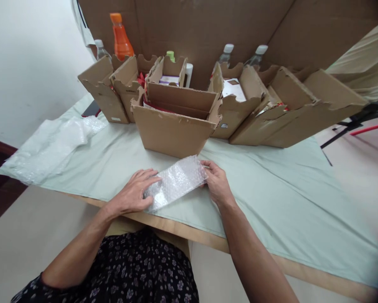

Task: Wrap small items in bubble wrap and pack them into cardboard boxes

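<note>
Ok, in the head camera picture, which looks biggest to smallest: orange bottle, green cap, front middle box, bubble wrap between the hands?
1. Front middle box
2. Bubble wrap
3. Orange bottle
4. Green cap
The bottle and cap stand farther back, which shrinks them here.

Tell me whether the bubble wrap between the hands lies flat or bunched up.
Flat: the bubble wrap forms a straight-edged strip, left hand on one end, right hand holding the other.
</note>
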A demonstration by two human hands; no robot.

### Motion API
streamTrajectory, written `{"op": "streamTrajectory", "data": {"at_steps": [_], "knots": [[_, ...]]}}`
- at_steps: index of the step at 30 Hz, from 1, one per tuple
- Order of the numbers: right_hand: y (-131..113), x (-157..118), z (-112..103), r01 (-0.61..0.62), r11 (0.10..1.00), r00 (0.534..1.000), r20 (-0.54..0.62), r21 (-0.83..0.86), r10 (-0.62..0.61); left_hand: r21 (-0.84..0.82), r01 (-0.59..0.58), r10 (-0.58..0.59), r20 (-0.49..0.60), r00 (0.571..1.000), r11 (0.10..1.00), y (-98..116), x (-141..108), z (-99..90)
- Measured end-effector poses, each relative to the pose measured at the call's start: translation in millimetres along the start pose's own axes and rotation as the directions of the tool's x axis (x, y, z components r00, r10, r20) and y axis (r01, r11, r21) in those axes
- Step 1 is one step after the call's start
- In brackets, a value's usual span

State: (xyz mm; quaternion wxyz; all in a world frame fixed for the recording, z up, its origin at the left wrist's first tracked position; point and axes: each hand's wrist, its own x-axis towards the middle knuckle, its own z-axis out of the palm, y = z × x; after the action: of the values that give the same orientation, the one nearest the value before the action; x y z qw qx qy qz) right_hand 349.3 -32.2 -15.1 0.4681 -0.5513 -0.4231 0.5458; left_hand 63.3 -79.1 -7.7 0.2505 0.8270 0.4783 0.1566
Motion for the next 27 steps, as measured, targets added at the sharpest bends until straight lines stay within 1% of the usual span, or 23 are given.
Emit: {"op": "streamTrajectory", "data": {"at_steps": [2,4,6,8,10,12,15,17,19,21,24,27], "knots": [[-0.2,-0.1,-4.6,0.040,0.993,0.999,0.007,-0.113,-0.040,-0.044,0.021,-0.022,-0.017,1.000,0.999,2.8,-5.9,-3.2],[-1.1,-0.8,-8.4,0.100,0.957,0.995,0.019,-0.271,-0.099,-0.058,0.035,-0.036,-0.029,0.999,0.998,6.9,-13.3,-5.0],[-2.9,-2.5,-10.1,0.153,0.881,0.988,0.036,-0.448,-0.153,-0.056,0.035,-0.037,-0.036,0.999,0.998,10.3,-20.2,-3.6],[-5.4,-5.1,-9.6,0.178,0.777,0.982,0.058,-0.604,-0.180,-0.061,0.047,-0.051,-0.067,0.996,0.997,11.9,-25.5,0.0],[-7.8,-7.7,-7.9,0.186,0.687,0.980,0.080,-0.702,-0.183,-0.072,0.062,-0.069,-0.104,0.992,0.995,11.5,-29.4,2.9],[-9.4,-9.7,-6.7,0.185,0.640,0.980,0.092,-0.746,-0.176,-0.082,0.063,-0.073,-0.112,0.991,0.995,10.1,-33.4,3.2],[-10.1,-10.1,-7.4,0.175,0.625,0.983,0.103,-0.760,-0.150,-0.115,0.063,-0.071,-0.064,0.995,0.991,7.2,-40.9,-1.0],[-9.3,-8.9,-8.9,0.175,0.615,0.983,0.105,-0.769,-0.148,-0.133,0.084,-0.090,-0.036,0.995,0.988,5.2,-45.9,-4.2],[-7.7,-7.4,-10.2,0.186,0.581,0.980,0.107,-0.792,-0.169,-0.129,0.111,-0.117,-0.040,0.992,0.986,3.5,-48.7,-5.3],[-6.0,-6.4,-10.4,0.203,0.531,0.975,0.116,-0.823,-0.192,-0.104,0.127,-0.135,-0.070,0.988,0.986,2.6,-47.8,-3.8],[-5.1,-6.7,-9.3,0.206,0.475,0.973,0.126,-0.856,-0.195,-0.083,0.114,-0.124,-0.128,0.984,0.990,2.1,-39.9,2.0],[-7.2,-8.3,-9.2,0.176,0.454,0.980,0.113,-0.874,-0.164,-0.141,0.106,-0.135,-0.217,0.967,0.984,1.1,-28.7,7.0]]}}
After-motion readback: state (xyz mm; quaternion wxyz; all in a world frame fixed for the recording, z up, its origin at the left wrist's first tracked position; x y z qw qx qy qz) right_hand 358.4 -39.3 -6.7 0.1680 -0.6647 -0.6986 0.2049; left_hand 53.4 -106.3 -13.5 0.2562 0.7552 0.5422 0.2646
